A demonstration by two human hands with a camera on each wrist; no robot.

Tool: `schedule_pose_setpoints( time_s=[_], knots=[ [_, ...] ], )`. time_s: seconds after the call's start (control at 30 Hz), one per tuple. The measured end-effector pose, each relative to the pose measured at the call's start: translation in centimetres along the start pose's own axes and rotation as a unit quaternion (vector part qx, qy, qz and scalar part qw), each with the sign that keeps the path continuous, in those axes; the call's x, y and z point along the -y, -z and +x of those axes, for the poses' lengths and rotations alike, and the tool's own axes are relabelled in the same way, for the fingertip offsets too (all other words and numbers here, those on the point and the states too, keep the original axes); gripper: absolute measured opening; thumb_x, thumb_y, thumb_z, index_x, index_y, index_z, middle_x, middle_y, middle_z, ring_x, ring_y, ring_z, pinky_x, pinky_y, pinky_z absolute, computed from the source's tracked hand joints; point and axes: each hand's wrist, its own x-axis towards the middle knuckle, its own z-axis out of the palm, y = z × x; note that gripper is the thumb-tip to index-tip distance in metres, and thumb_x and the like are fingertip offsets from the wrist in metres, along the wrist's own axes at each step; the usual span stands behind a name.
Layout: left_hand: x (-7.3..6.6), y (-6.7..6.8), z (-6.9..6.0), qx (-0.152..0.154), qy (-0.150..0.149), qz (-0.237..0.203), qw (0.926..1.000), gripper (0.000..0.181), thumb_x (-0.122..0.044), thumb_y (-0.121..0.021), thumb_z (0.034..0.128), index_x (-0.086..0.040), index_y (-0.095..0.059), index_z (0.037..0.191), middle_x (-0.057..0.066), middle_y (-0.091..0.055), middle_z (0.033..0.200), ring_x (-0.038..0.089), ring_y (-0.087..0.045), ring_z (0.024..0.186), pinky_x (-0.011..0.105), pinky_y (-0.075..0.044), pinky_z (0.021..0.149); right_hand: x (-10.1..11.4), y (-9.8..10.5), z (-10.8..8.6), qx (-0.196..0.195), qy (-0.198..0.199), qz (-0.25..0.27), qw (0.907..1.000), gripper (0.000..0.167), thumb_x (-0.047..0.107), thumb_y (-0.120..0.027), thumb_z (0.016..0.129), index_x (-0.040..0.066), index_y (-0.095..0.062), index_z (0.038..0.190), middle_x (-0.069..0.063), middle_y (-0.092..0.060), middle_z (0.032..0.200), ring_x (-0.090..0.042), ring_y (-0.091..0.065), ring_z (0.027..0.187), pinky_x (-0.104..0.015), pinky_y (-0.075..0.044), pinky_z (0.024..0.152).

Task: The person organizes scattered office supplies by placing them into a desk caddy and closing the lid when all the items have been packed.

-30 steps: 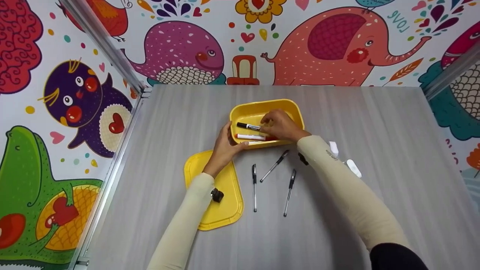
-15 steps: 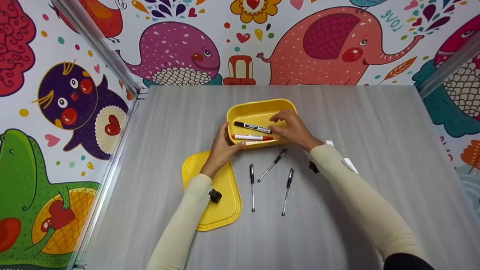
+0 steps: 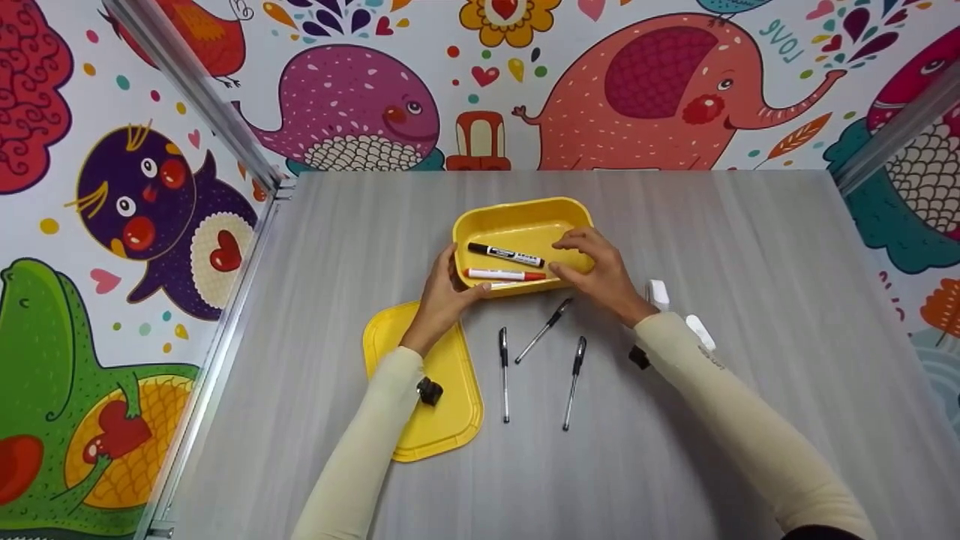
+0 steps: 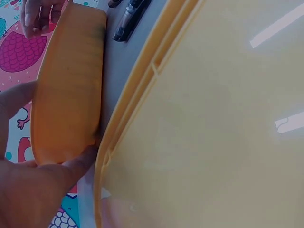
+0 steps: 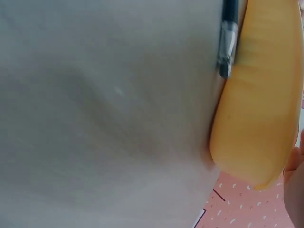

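Note:
The yellow box [image 3: 525, 214] holds a black-capped marker [image 3: 506, 255], a red-and-white marker [image 3: 505, 275] and part of another white one at its near wall. My left hand [image 3: 442, 300] grips the box's left end, thumb on the near rim; the left wrist view shows the hand [image 4: 42, 180] against the box [image 4: 69, 90]. Over the box's right end is my right hand [image 3: 600, 274], fingers loosely bent and apart, holding nothing. In the right wrist view only a bit of that hand [image 5: 294, 185] shows beside the box [image 5: 259, 104].
A yellow lid [image 3: 442, 397] lies under the left forearm. Three black-capped pens, on the left [image 3: 505, 375], in the middle [image 3: 544, 331] and on the right [image 3: 574, 382], lie nearer than the box. Two white objects [image 3: 658, 294] [image 3: 700, 331] lie beside the right wrist.
The right hand has drawn back to the right, away from the black-capped marker, which now lies in the box. The left hand keeps its grip on the box.

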Motion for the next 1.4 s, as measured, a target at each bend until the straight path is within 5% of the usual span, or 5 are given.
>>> schedule_pose_setpoints(
  time_s=[0.4,0.73,0.93,1.13,1.4],
  knots=[
    [0.0,0.1,0.1,0.004,0.000,-0.001,1.0000,0.105,-0.022,-0.087,0.0976,-0.008,-0.018,0.176,0.017,-0.029,0.178,0.030,-0.032,0.164,0.042,-0.030,0.132,1.2,-0.1,-3.7,-0.037,0.085,0.016,0.9956,0.036,-0.016,-0.088,0.082,-0.007,-0.078,0.115,-0.026,-0.070,0.118,-0.041,-0.064,0.116,-0.018,-0.047,0.111],
    [-0.1,0.0,0.0,0.003,0.004,0.002,1.0000,0.104,-0.021,-0.086,0.0977,-0.010,-0.019,0.176,0.014,-0.029,0.179,0.029,-0.031,0.165,0.040,-0.029,0.133,4.0,0.9,-6.0,0.007,0.047,0.108,0.9930,0.031,-0.021,-0.082,0.084,-0.012,-0.076,0.113,-0.033,-0.070,0.111,-0.021,-0.064,0.101,-0.020,-0.052,0.092],
    [-0.1,0.0,0.0,0.000,0.005,-0.003,1.0000,0.105,-0.021,-0.087,0.0969,-0.010,-0.019,0.176,0.014,-0.028,0.180,0.029,-0.030,0.165,0.040,-0.029,0.133,3.2,1.6,-7.0,0.066,0.019,0.144,0.9871,0.026,-0.019,-0.081,0.086,-0.010,-0.078,0.111,-0.031,-0.071,0.109,-0.042,-0.062,0.100,-0.033,-0.055,0.088],
    [-0.2,-0.1,-0.1,-0.001,0.011,-0.001,0.9999,0.104,-0.022,-0.087,0.0970,-0.013,-0.020,0.176,0.012,-0.027,0.180,0.027,-0.030,0.165,0.039,-0.029,0.133,2.5,2.3,-7.5,0.121,-0.017,0.136,0.9832,0.025,-0.013,-0.084,0.088,-0.006,-0.079,0.111,-0.024,-0.074,0.113,-0.024,-0.067,0.107,-0.030,-0.054,0.095],
    [-0.2,0.0,-0.1,-0.002,0.011,0.000,0.9999,0.104,-0.021,-0.087,0.0975,-0.011,-0.020,0.176,0.013,-0.029,0.179,0.027,-0.032,0.164,0.040,-0.031,0.132,-0.3,2.2,-9.0,0.134,-0.020,0.120,0.9835,0.025,-0.009,-0.088,0.086,0.001,-0.083,0.108,-0.017,-0.077,0.109,-0.026,-0.067,0.104,-0.026,-0.051,0.091]
  ],
)
